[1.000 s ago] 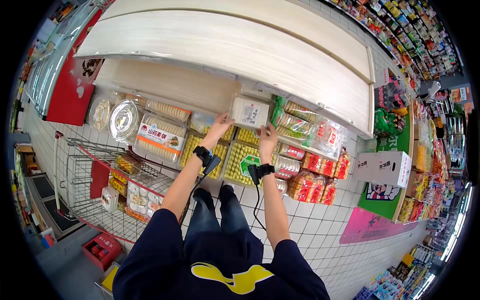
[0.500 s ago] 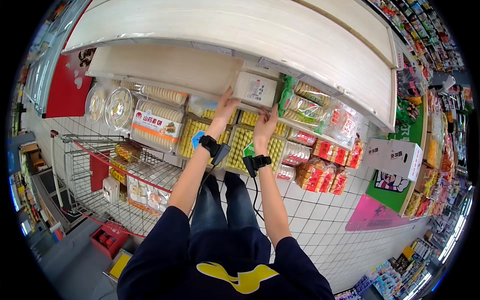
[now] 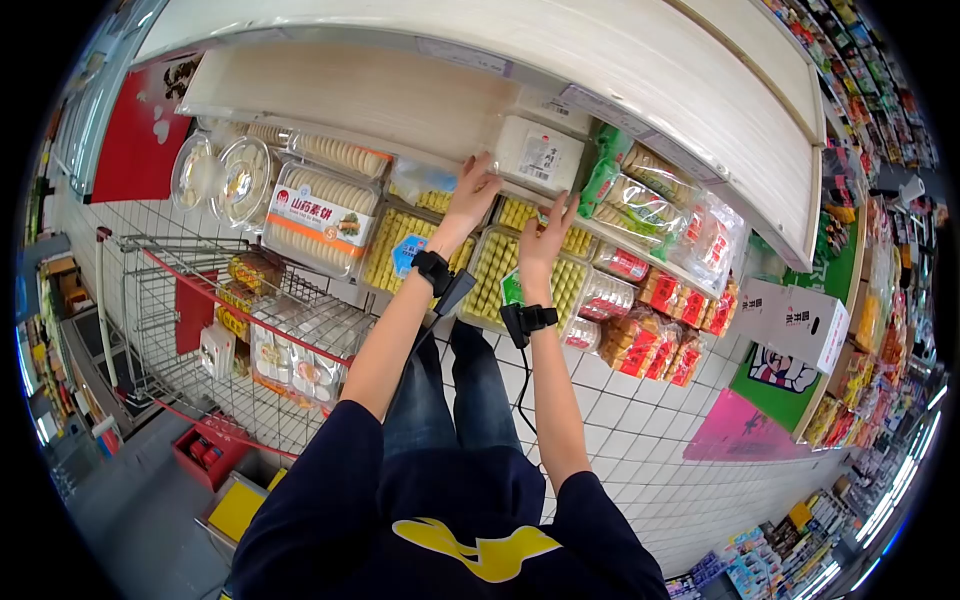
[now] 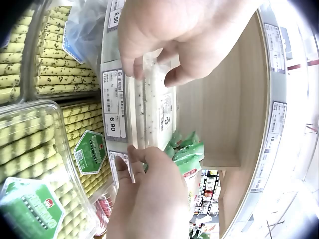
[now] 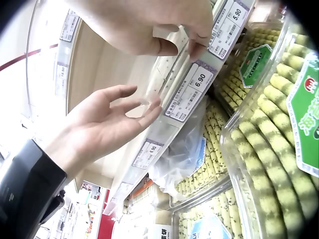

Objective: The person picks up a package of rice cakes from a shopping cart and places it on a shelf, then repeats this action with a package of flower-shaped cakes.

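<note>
Just beyond our fingertips, the white pack (image 3: 540, 155) sits behind the shelf lip (image 4: 110, 50). Our left hand (image 3: 472, 200) and right hand (image 3: 543, 245) hold their fingers loosely apart. It looks light, its thin plastic slick and crushable; both side edges offer the gentlest hold.

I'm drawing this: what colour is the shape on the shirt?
The shape is yellow; the head view shows it best.

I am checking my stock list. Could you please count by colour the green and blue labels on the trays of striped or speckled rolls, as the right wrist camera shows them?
Green labels: 2
Blue labels: 2, one partly behind a plastic bag
Total: 4
</note>
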The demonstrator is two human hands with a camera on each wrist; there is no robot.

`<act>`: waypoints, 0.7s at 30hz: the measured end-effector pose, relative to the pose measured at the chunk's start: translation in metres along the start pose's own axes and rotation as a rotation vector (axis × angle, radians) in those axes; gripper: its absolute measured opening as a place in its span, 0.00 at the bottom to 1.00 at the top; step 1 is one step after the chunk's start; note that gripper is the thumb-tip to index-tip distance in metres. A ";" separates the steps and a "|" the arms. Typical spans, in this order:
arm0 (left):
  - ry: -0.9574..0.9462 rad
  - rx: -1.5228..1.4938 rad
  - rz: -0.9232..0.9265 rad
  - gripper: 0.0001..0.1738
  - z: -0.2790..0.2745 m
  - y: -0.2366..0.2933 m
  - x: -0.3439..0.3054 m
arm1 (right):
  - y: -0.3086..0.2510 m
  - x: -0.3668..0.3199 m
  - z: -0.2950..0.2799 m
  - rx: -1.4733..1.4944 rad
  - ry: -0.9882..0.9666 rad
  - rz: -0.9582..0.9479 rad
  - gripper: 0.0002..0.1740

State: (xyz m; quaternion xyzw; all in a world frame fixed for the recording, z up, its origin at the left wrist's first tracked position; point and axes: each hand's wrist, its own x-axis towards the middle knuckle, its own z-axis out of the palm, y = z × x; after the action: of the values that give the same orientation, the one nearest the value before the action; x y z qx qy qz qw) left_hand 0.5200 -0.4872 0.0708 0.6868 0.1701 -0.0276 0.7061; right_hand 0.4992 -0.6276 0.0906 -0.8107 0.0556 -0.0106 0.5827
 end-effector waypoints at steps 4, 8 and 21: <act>0.057 0.241 0.136 0.36 0.005 -0.025 0.010 | 0.014 0.000 -0.001 -0.037 -0.024 -0.049 0.38; 0.070 0.314 0.183 0.39 0.008 -0.017 0.001 | 0.012 -0.003 -0.002 -0.094 -0.045 -0.099 0.39; -0.042 -0.043 -0.062 0.20 -0.055 0.021 -0.108 | 0.019 0.012 -0.005 -0.319 -0.094 -0.047 0.37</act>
State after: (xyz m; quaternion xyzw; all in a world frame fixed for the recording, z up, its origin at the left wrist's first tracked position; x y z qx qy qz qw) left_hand 0.4126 -0.4530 0.1209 0.6651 0.1771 -0.0604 0.7230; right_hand 0.5096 -0.6398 0.0742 -0.8936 0.0105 0.0226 0.4482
